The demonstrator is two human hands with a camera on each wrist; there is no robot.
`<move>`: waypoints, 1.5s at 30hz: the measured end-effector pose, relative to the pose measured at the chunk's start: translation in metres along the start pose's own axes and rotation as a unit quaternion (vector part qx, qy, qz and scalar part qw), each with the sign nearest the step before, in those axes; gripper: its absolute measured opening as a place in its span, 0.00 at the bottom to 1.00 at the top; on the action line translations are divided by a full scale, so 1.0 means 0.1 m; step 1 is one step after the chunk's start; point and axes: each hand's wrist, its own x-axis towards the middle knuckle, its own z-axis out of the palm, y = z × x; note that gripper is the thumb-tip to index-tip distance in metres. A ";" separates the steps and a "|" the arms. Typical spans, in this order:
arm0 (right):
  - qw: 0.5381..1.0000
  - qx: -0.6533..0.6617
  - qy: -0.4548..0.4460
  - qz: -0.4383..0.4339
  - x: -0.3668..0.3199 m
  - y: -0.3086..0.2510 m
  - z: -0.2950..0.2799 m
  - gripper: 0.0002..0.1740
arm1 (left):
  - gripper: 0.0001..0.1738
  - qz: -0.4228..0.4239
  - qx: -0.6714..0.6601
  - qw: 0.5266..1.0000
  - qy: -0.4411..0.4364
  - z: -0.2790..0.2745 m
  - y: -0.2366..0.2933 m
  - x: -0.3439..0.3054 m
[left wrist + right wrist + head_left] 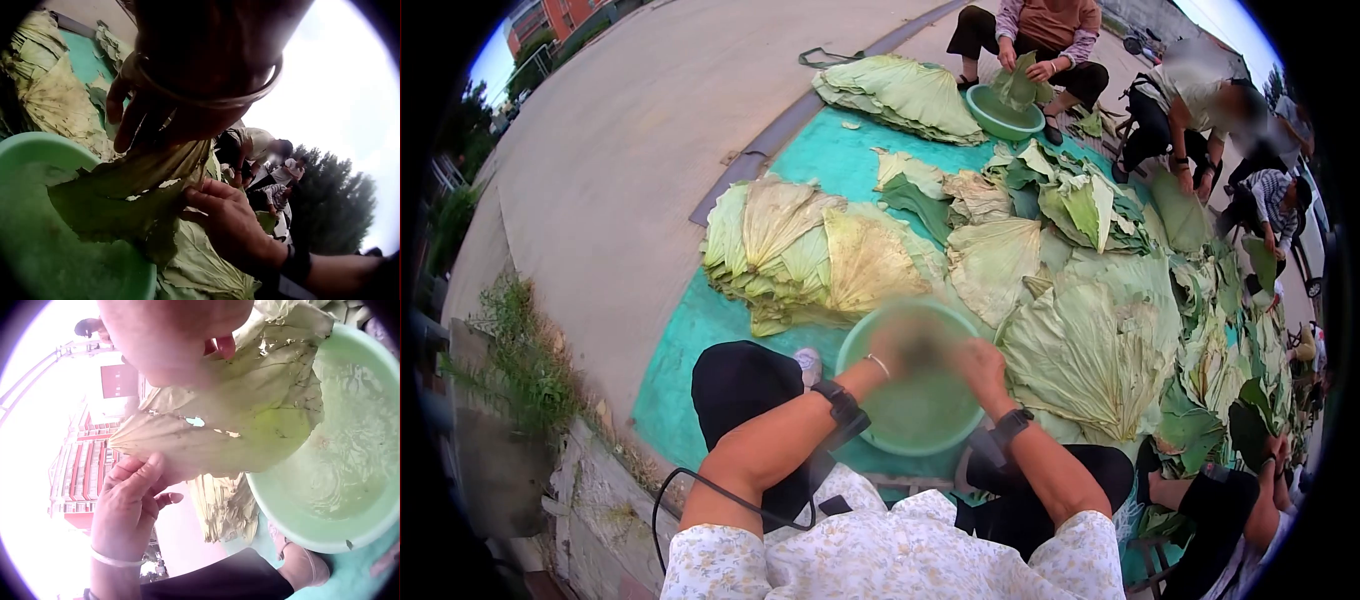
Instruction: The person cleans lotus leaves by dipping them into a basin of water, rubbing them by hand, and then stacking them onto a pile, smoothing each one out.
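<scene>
A torn, holed green-brown leaf (pixel 119 209) (pixel 269 419) is stretched between both hands above a green basin (pixel 908 448) (pixel 53 141) (pixel 297 540) containing water. The left hand (pixel 892 345) (pixel 165 119) (pixel 130 497), with a bangle on its wrist, pinches the leaf's pointed end between thumb and fingers in the right wrist view. The right hand (pixel 982 370) (pixel 228 225) (pixel 178 344) pinches the leaf's edge in the left wrist view. Blurring hides the leaf and part of the left hand in the head view.
Stacked leaves (pixel 800 250) lie beyond the basin on a green sheet (pixel 690 350), with more leaves (pixel 1090 350) to the right. Several people sit or bend at the right and top, one by another basin (pixel 1005 125). The wearer's knees flank the near basin.
</scene>
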 end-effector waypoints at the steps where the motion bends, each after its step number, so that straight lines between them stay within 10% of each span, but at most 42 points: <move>1: 1.000 -0.001 -0.004 -0.002 0.00 -0.01 -0.03 0.08 | 0.22 -0.003 -0.001 1.000 0.003 0.03 0.00 -0.01; 6: 0.994 -0.099 0.021 -0.043 0.00 -0.05 -0.07 0.06 | 0.09 0.081 0.014 0.986 0.144 0.25 -0.11 -0.03; 16: 0.994 -0.056 -0.090 -0.005 0.11 0.03 -0.16 0.06 | 0.08 0.011 -0.040 0.997 0.061 0.46 -0.07 -0.03; 19: 0.995 -0.066 0.041 -0.055 0.07 0.02 -0.13 0.06 | 0.08 0.001 -0.021 0.998 0.065 0.50 -0.04 -0.07; 22: 0.990 -0.068 -0.124 0.019 0.10 0.07 -0.18 0.06 | 0.08 0.005 -0.057 0.997 0.046 0.17 0.21 -0.15; 24: 0.993 -0.097 -0.001 -0.069 0.07 0.03 -0.14 0.07 | 0.08 -0.048 -0.174 0.983 0.010 -0.03 0.37 -0.19; 45: 0.993 -0.111 -0.040 -0.005 0.13 0.01 -0.18 0.12 | 0.10 -0.062 -0.091 0.994 0.003 0.26 0.30 -0.07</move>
